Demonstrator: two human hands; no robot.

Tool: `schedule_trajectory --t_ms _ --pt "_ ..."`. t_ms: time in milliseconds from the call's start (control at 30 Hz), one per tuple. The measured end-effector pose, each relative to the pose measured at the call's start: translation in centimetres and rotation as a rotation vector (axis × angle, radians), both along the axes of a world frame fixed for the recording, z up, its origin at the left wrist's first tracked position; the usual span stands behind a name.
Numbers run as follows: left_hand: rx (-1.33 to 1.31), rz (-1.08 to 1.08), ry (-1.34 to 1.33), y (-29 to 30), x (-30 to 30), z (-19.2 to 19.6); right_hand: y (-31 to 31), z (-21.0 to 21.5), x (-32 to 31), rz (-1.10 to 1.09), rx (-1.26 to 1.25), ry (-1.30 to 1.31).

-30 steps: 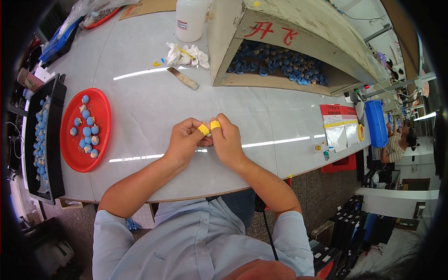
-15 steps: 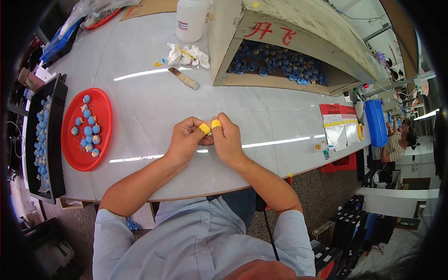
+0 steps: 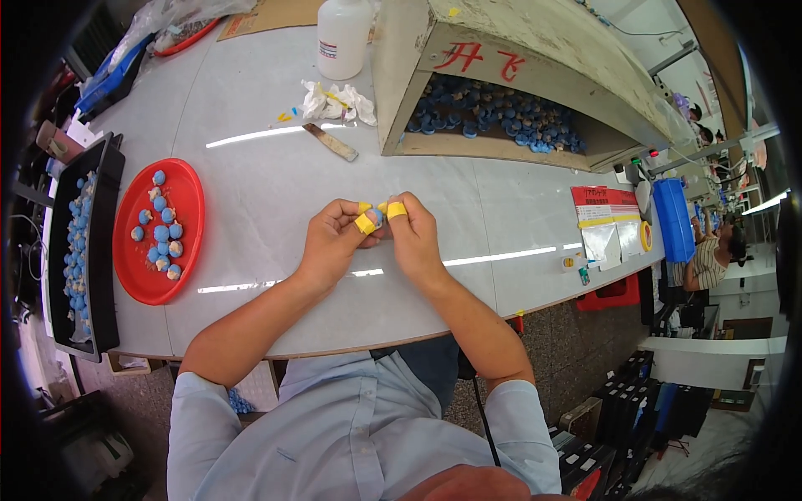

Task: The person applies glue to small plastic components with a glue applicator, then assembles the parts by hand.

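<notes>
Over the middle of the table, my left hand [image 3: 332, 238] is closed, pinching a small blue piece [image 3: 378, 216] between thumb and fingers; most of it is hidden. My right hand [image 3: 415, 238] is closed in a pinch just beside that piece, and what it holds, if anything, is too small to make out. Yellow tape wraps thumbs and fingertips on both hands. To the left lies a red round plate [image 3: 128, 271] bearing several small blue-and-cream figure pieces [image 3: 163, 232]. Beyond my hands lies a flat worn strip [image 3: 331, 142], perhaps wood or metal.
A black tray [image 3: 104, 321] of blue pieces stands far left. At the back are a white bottle [image 3: 342, 42], crumpled tissue [image 3: 336, 103] and a box-like shelf [image 3: 518, 92] full of blue pieces. To the right are a red-and-white sheet [image 3: 603, 209], a yellow tape roll [image 3: 645, 235] and a blue bin [image 3: 673, 219].
My right hand has shifted slightly right, opening a small gap between the hands. The left thumb has lifted, and more of the blue piece shows in the left hand.
</notes>
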State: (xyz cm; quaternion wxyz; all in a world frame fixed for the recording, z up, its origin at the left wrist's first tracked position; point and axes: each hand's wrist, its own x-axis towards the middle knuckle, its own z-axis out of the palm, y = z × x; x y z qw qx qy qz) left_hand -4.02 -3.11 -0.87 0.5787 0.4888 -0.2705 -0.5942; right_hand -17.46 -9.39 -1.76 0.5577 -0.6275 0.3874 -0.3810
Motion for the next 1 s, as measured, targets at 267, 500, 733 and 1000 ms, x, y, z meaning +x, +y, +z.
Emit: schedule_trajectory --t_ms 267,500,733,1000 --pt "-0.068 0.09 0.05 -0.4 0.6 -0.9 -0.2 1.9 -0.5 0.113 0.289 -0.132" --pt "-0.08 -0.032 -0.076 -0.8 1.9 -0.5 -0.9 2.2 -1.1 0.184 0.242 -0.119" --pt "-0.075 -0.115 -0.102 -0.8 2.2 -0.8 -1.6 2.0 -1.8 0.262 0.215 -0.032" --pt "-0.077 -0.153 -0.137 -0.7 2.4 -1.5 -1.9 1.1 -2.1 0.338 0.129 0.061"
